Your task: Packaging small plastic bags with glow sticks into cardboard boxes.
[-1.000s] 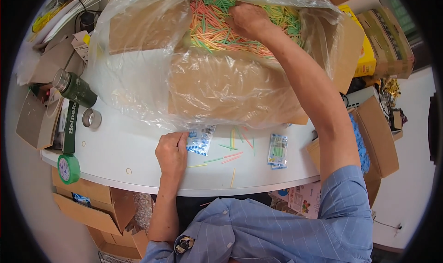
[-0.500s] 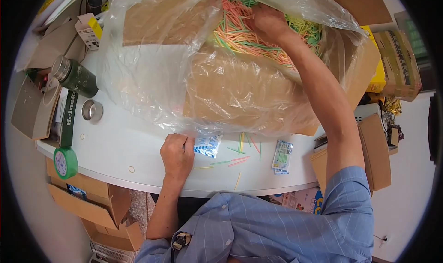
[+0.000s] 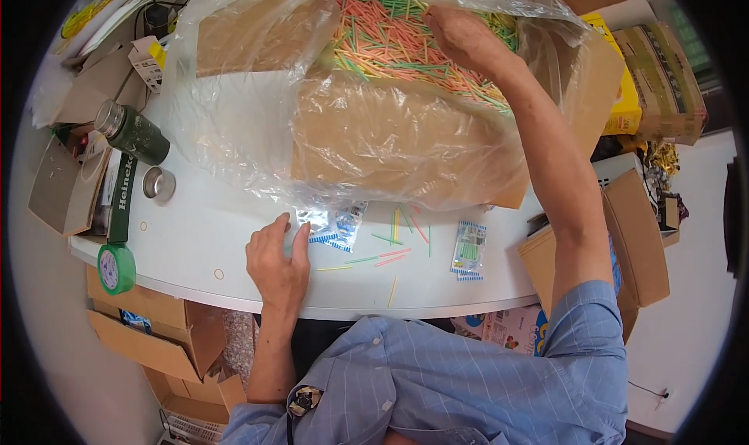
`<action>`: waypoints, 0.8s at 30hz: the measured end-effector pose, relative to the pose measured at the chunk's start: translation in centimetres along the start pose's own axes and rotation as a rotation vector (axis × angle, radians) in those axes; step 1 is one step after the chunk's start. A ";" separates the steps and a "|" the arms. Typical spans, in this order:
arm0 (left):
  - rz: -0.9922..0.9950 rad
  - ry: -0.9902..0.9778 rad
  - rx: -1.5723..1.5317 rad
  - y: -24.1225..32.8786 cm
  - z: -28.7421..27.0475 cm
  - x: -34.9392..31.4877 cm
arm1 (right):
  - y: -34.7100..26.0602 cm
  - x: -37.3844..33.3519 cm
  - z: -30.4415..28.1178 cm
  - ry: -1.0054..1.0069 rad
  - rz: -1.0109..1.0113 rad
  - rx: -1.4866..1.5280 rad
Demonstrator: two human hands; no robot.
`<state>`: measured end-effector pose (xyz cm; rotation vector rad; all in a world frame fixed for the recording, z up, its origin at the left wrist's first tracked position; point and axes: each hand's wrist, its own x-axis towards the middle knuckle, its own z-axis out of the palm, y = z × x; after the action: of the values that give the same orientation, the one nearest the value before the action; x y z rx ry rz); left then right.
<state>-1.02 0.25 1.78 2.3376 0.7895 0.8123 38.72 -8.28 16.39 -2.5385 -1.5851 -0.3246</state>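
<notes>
My left hand (image 3: 277,264) rests over the table with thumb and fingers apart, holding nothing. Just beyond its fingertips lie small clear packets with blue-and-white print (image 3: 343,230), overlapping each other. My right hand (image 3: 466,40) reaches into the plastic-lined cardboard box, its fingers curled together above a heap of thin pink, green and yellow sticks (image 3: 382,43). Whatever those fingers hold, if anything, is hidden. Several loose sticks (image 3: 394,258) are scattered in front of the box. To their right are small packets with green sticks showing inside (image 3: 470,250).
The clear plastic liner (image 3: 234,144) spills from the cardboard box (image 3: 406,144) onto the white table (image 3: 187,246). At left stand a dark green flask (image 3: 134,133), its metal cup (image 3: 158,183) and a roll of green tape (image 3: 117,269). An open carton (image 3: 636,242) is at right.
My left hand has opened and drawn slightly left of the packets, where a second packet now shows. My right hand stays above the sticks, its fingers now raised more into sight.
</notes>
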 end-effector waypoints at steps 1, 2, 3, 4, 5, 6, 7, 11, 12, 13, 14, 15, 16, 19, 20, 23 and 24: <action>0.004 0.001 0.000 0.4 -0.6 -0.3 | -0.4 -0.2 -0.8 -0.082 0.021 0.042; 0.022 0.002 -0.048 0.8 -1.1 -0.5 | -0.2 -0.6 -1.5 -0.077 0.027 0.039; 0.040 0.003 -0.097 1.1 -1.5 -0.6 | 0.0 -1.0 -2.2 -0.131 0.120 0.173; 0.049 0.003 -0.102 1.6 -1.7 -0.5 | 0.2 -1.5 -2.9 -0.184 0.212 0.308; 0.003 0.007 -0.247 2.2 -1.9 -0.7 | 0.3 -2.2 -3.5 -0.178 0.214 0.307; -0.043 0.009 -0.393 3.0 -2.2 -0.6 | 0.3 -3.0 -4.1 -0.233 0.297 0.601; -0.034 0.009 -0.398 4.0 -2.5 -0.3 | 0.3 -3.9 -4.7 -0.285 0.377 0.897; -0.160 -0.106 -0.896 8.9 -2.9 2.5 | -3.2 -8.6 -7.7 -0.459 0.414 1.129; -0.171 -0.130 -1.042 9.5 -2.6 3.1 | -4.8 -10.1 -7.9 -0.534 0.434 1.229; -0.174 -0.132 -1.042 9.9 -2.3 3.7 | -6.5 -11.6 -7.9 -0.612 0.453 1.331; -0.107 -0.146 -1.111 10.3 -2.0 4.2 | -7.9 -13.1 -7.3 -0.728 0.466 1.372; -0.039 -0.173 -1.188 10.6 -1.4 4.3 | -9.0 -15.0 -6.3 -0.836 0.493 1.410; -0.047 -0.185 -1.189 10.9 -1.0 4.1 | -10.0 -16.6 -5.0 -0.965 0.416 1.515; -0.161 -0.497 -1.298 10.5 0.8 2.1 | -13.4 -21.3 -1.1 -1.155 0.386 1.902; -0.170 -0.517 -1.299 10.2 1.9 1.2 | -14.1 -23.0 0.6 -1.165 0.484 2.054; -0.321 -0.745 -1.259 9.1 3.7 -1.3 | -15.9 -25.3 4.7 -1.018 0.567 2.297; -0.332 -0.748 -1.252 8.6 4.3 -1.9 | -16.6 -26.0 5.8 -1.003 0.619 2.385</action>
<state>3.67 -8.13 3.71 1.1449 0.1752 0.1101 13.45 -22.29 4.19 -0.7046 -0.1229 1.7639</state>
